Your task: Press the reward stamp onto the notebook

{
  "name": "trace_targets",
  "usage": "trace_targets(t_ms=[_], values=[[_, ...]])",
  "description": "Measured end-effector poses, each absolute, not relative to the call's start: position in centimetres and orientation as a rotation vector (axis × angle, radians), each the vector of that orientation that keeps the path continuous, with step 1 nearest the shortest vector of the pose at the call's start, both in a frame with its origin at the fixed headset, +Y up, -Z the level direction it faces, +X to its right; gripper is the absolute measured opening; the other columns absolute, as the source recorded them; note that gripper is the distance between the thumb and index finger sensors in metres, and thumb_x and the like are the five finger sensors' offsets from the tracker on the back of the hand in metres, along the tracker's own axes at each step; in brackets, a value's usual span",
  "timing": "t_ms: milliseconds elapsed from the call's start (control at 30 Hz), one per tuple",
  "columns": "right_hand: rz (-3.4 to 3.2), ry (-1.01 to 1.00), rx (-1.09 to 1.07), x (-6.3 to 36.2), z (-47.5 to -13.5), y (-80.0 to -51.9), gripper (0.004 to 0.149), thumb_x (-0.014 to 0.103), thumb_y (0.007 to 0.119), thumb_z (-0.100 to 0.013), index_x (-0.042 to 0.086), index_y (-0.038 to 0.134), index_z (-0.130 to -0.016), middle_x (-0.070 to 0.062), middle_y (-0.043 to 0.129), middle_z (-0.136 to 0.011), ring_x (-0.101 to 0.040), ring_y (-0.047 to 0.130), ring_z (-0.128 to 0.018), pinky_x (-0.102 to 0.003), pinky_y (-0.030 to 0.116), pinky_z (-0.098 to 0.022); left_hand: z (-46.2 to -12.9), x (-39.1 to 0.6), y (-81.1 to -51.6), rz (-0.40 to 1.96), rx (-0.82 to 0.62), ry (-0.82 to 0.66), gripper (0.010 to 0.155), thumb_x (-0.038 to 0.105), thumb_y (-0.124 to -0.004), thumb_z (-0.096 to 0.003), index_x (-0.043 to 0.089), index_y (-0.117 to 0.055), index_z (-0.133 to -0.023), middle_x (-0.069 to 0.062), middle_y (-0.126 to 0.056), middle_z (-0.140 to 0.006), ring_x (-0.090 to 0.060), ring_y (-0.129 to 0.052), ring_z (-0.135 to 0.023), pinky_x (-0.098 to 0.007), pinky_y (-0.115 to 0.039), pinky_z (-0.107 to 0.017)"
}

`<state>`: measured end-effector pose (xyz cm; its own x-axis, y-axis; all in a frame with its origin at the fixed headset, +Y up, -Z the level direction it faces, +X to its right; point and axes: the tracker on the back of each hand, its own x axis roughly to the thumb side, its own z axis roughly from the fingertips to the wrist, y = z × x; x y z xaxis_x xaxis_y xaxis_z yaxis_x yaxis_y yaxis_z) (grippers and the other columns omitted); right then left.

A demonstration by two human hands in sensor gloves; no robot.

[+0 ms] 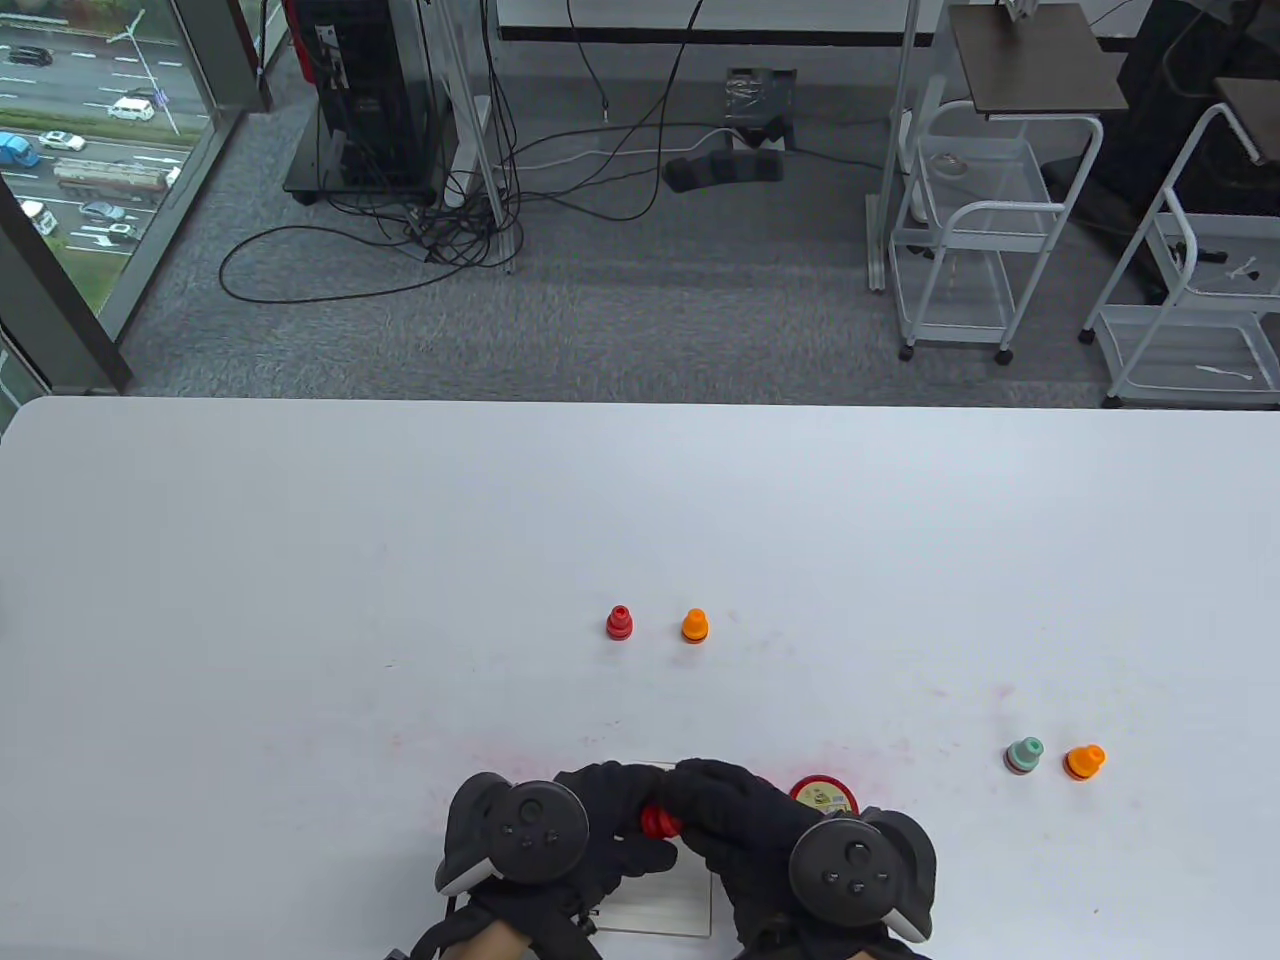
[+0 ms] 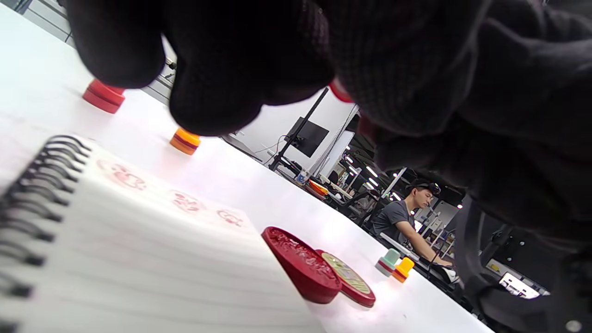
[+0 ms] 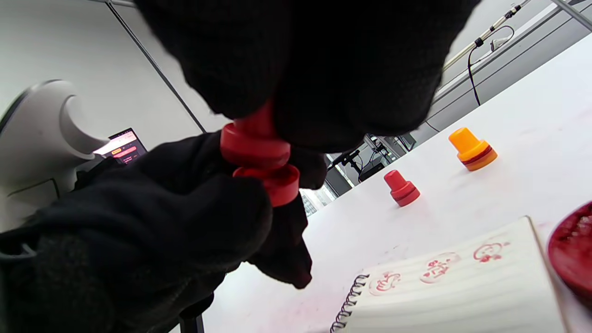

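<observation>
Red stamp (image 1: 659,824) mostly hidden, seemingly between both hands' fingers (image 3: 222,217).

No legible text or numbers. Three red stamp impressions (image 3: 434,270) on notebook page (image 3: 462,296), pictorial only. Ink-pad lid label (image 1: 822,797) too small to read.

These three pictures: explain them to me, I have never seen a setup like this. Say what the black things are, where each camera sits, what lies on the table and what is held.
The black shapes are a person's gloved hands, left hand and right hand, each with a tracker strapped on its back. One camera looks down at the white table; the other two sit on the wrists. Both hands hold one red stamp above a spiral notebook that already bears three red prints. Beside it lies an open red ink pad. Four more small stamps stand on the table.
</observation>
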<state>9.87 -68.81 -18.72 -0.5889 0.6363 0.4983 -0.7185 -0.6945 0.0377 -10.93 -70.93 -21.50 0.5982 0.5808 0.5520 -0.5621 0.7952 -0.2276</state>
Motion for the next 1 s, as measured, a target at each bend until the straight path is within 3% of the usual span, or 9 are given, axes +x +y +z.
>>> trace_targets(t_ms=[633, 1000], values=[[2.308, -0.239, 0.640, 9.2, -18.5, -68.8, 0.041, 0.020, 0.087, -0.037, 0.021, 0.091, -0.078, -0.011, 0.095, -0.084, -0.025, 0.104, -0.057, -0.038, 0.095, -0.045, -21.4, -11.1, -71.0, 0.672, -0.012, -0.659, 0.069, 0.046, -0.090, -0.0321, 0.003, -0.086, -0.086, 0.000, -0.101, -0.060, -0.020, -0.104, -0.049, -0.054, -0.085, -0.055], [2.108, -0.153, 0.504, 10.4, -19.3, -69.6, 0.042, 0.020, 0.085, -0.038, 0.021, 0.088, -0.080, -0.013, 0.093, -0.084, -0.025, 0.103, -0.057, -0.038, 0.094, -0.044, -21.7, -11.8, -70.8, 0.710, -0.028, -0.651, 0.081, 0.055, -0.082, -0.0343, 0.006, -0.075, -0.099, -0.006, -0.094, -0.077, -0.028, -0.098, -0.067, -0.058, -0.078, -0.062]])
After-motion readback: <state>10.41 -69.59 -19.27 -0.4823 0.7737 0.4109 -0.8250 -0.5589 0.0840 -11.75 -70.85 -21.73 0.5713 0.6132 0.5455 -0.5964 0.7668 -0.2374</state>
